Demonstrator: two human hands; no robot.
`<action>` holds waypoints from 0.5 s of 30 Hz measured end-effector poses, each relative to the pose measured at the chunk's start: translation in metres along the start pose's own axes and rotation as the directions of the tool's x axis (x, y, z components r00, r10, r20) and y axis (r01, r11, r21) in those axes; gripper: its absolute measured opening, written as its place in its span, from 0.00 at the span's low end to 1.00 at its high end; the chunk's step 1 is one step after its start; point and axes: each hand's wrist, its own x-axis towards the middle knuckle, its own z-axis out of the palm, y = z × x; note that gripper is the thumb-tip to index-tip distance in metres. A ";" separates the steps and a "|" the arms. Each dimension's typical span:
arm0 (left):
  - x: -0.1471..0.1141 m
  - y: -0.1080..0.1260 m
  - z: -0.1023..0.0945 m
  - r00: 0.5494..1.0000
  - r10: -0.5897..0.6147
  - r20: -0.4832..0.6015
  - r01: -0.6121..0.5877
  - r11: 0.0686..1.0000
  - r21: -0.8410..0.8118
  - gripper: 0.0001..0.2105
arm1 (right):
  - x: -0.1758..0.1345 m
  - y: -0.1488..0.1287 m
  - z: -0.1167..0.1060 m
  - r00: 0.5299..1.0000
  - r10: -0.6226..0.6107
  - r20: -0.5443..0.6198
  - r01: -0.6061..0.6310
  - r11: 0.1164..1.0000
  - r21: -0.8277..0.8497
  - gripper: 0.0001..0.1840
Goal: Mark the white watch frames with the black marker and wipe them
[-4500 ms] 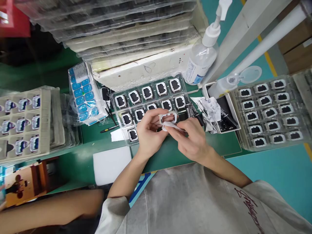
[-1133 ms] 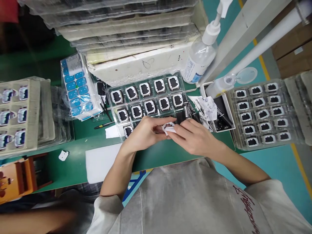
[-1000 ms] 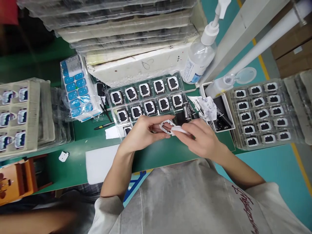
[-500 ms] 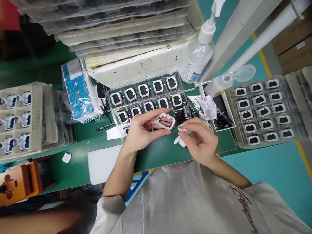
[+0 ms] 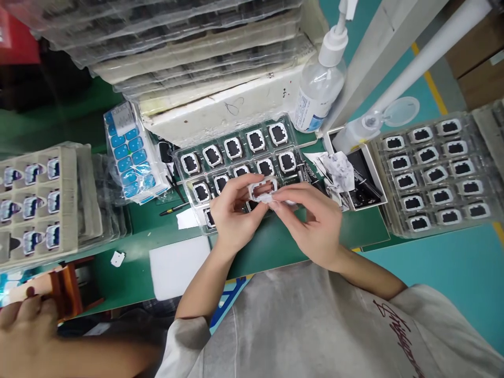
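My left hand [image 5: 235, 215] pinches a small white rounded-square frame [image 5: 252, 191] between thumb and fingers, above the near part of a clear plastic tray [image 5: 292, 131]. My right hand [image 5: 317, 223] has its thumb and fingertips closed on a white wad [image 5: 266, 199], possibly tissue or cloth, which touches the frame's lower edge. Most of the wad is hidden behind the fingers. Similar white-rimmed pieces [image 5: 255, 140] with dark centres sit in the tray's pockets, the near ones partly covered by my hands.
A pump bottle [image 5: 319, 97] stands behind the tray. A box of pens and crumpled paper [image 5: 340, 172] lies to its right. More filled trays [image 5: 430, 170] are at far right, others [image 5: 71, 202] at left. A co-worker's hand [image 5: 29, 325] touches an orange fixture [image 5: 71, 289].
My right hand has moved left, bringing the white wad against the frame. The frame has tilted and shifted slightly left. A co-worker's hand has come onto the orange fixture at lower left.
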 end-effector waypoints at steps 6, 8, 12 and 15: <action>-0.004 0.002 0.008 0.994 0.001 -0.105 0.004 0.999 0.041 0.18 | 0.002 0.008 0.014 0.993 -0.112 -0.022 0.107 0.981 -0.162 0.08; -0.004 0.002 0.010 0.994 -0.010 -0.108 0.012 1.000 0.018 0.19 | 0.001 0.010 0.014 0.989 -0.149 0.011 0.147 0.965 -0.216 0.09; -0.004 0.001 0.011 0.993 -0.027 -0.116 0.030 0.999 0.028 0.20 | -0.001 0.012 0.014 0.984 -0.159 0.082 0.174 0.956 -0.234 0.12; -0.004 0.000 0.012 0.992 -0.037 -0.122 0.044 0.997 0.061 0.20 | -0.004 0.013 0.015 0.982 -0.156 0.110 0.180 0.949 -0.260 0.13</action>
